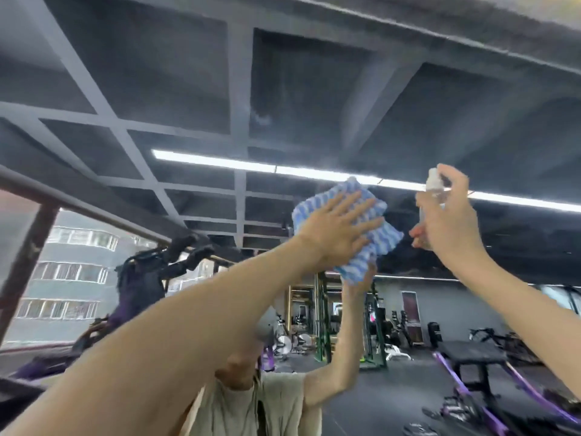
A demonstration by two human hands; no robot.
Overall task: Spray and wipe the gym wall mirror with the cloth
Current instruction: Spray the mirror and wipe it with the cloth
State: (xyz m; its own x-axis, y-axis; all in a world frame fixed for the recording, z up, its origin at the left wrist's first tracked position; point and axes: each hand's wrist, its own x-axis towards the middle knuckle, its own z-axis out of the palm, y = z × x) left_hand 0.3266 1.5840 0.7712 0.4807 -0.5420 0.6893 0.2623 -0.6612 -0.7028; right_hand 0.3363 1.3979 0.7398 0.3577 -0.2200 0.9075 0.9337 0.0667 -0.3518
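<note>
the big wall mirror (pixel 283 89) fills almost the whole view. in it you can see the dark grey ceiling (pixel 163 73) with its square beams, and a long white light (pixel 220 162) running from left to right.

low in the mirror is the gym room. a black and purple machine (pixel 141 278) stands on the left. behind it, far left, a grey building (pixel 72 272) with many windows shows. a black gym bench (pixel 471 354) sits low on the right, with more gym gear far behind it.

the person in the mirror (pixel 251 401) wears a pale shirt and has one arm raised to the same cloth.

two bare arms reach up from the near edge. the left arm is long and crosses the middle of the view.

the cloth (pixel 382 237) is fluffy, with blue and white stripes. it is up high on the mirror, just under the light, a bit right of the middle.

the left hand (pixel 333 231) lies flat on the cloth. its fingers (pixel 352 202) are straight and spread wide, pressing the cloth on the glass.

the right hand (pixel 446 221) is near the cloth, on its right, not touching it. it holds a small clear spray bottle (pixel 435 187). its fingers (pixel 452 174) are curled round the bottle, with one on top of the white spray head.
</note>
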